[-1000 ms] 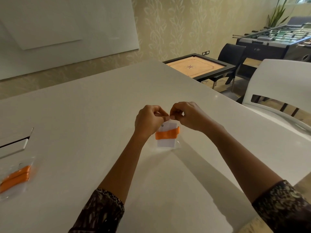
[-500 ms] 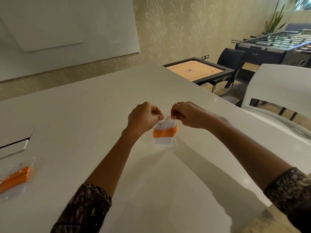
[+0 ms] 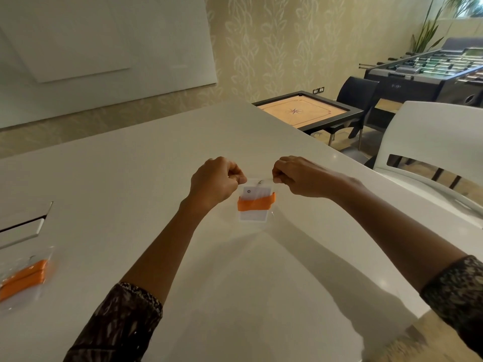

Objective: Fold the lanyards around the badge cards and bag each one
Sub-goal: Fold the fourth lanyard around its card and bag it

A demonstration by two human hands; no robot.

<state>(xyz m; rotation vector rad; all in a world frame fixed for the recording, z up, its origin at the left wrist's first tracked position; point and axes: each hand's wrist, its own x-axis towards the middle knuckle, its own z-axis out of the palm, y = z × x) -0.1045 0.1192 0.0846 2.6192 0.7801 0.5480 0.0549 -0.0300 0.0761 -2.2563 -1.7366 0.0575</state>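
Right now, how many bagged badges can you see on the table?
2. One bag hangs between both hands above the table's middle, pinched at its top corners. The other lies at the left edge, partly cut off; more may sit out of frame.

surface: white table | on it: bagged orange lanyard, far left edge

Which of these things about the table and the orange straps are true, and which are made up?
1. Both hands, left hand and right hand, pinch the top of the clear bag. True.
2. The lanyard round the card is blue. False: orange.
3. Another bagged lanyard lies at the table's left. True.
4. The chair on the right is red. False: white.
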